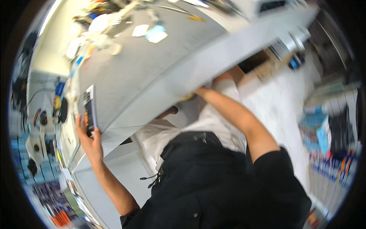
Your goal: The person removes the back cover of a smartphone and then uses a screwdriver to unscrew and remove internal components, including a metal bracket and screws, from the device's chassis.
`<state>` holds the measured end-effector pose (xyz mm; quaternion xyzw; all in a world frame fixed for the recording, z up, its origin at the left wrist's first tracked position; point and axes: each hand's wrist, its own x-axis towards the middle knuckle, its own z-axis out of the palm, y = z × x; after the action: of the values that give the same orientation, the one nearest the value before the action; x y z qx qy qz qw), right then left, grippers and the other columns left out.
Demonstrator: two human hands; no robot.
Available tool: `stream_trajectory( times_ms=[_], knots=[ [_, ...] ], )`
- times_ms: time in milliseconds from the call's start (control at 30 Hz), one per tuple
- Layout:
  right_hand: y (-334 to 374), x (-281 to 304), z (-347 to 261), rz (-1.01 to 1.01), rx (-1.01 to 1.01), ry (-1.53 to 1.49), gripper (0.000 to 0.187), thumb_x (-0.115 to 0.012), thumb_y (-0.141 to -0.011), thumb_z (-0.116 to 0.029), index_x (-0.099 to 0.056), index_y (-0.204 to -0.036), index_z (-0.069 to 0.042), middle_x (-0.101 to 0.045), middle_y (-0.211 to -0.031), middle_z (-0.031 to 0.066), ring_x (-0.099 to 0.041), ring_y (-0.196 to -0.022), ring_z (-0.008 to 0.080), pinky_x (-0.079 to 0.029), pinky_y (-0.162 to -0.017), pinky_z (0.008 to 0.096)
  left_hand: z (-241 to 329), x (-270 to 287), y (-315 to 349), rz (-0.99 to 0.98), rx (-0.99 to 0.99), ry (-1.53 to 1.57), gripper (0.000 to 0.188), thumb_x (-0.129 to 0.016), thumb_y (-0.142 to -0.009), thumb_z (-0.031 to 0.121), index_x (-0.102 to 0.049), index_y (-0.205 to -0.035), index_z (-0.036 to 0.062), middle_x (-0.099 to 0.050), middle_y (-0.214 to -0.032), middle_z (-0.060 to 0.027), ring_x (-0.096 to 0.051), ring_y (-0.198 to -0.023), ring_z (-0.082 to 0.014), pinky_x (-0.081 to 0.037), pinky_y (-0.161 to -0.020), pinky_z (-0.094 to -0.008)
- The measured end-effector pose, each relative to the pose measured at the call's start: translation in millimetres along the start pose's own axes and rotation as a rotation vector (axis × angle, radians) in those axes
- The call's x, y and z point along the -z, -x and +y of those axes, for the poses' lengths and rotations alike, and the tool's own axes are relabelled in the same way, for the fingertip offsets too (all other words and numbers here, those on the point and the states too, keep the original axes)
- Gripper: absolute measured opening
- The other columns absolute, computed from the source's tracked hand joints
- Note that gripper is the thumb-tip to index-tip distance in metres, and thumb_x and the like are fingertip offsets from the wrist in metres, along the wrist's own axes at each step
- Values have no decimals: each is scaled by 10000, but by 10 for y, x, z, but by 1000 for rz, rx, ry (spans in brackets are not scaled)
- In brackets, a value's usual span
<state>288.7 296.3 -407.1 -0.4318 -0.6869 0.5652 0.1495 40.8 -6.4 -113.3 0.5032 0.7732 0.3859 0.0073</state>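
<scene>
Left hand: we see the left hand (90,143) clamped on a flat dark package (90,110), thumb on the near side and fingers along the outer side.
Package: it is at the left end of the grey counter (152,65), tall and narrow from our angle, dark with an orange patch and a pale edge; with the blur, we can only say it is probably a box or a book.
Right hand: the right hand (200,91) reaches to the counter's front edge, well apart from the left; its fingers are hidden from us, so we cannot tell whether they grip anything.
Counter top: we find a white slip (140,30) and a pale blue slip (156,34) side by side, near a smeared heap of clutter (103,26) at the far left.
Below the counter: a white cabinet (118,173) stands under the left end, and a cardboard box (265,68) sits toward the right.
Clothing: we look down on a black top (217,183) and light trousers (152,135).
</scene>
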Motion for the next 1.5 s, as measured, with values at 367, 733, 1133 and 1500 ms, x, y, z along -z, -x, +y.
stream_trajectory(
  times_ms=[367,733,1133,1500],
  knots=[
    [-614,137,1178,84,-298,759,268,-542,-944,-125,-679,-1147,-15,-742,-986,148,-709,-894,236,-568,-731,376,479,-36,47,105,71,-183,830,-755,-684,84,-432,-1448,44,-386,-1535,-204,-450,-1377,-364,-429,-1080,-423],
    [-711,284,1383,16,-375,957,260,-568,-942,-151,-688,-1148,-47,-733,-1042,137,-684,-1003,250,-552,-815,393,692,-212,-276,108,137,-265,870,-822,-678,112,-400,-1432,13,-332,-1530,-243,-524,-1290,-385,-519,-974,-423],
    [1488,292,-1199,-686,435,685,214,-610,-929,-135,-708,-1110,-74,-725,-1077,133,-678,-1048,280,-547,-873,400,604,32,-290,-79,26,-87,970,-917,-610,139,-417,-1440,98,-291,-1564,-246,-456,-1355,-479,-508,-1014,-489],
    [785,1034,-3677,-18,604,493,864,-894,-732,-322,-447,-1442,-115,-587,-1272,107,-634,-776,175,-532,-758,318,550,174,-407,-250,-123,76,886,-939,-581,111,-525,-1363,94,-351,-1548,-218,-553,-1281,-421,-577,-922,-432]
  ],
)
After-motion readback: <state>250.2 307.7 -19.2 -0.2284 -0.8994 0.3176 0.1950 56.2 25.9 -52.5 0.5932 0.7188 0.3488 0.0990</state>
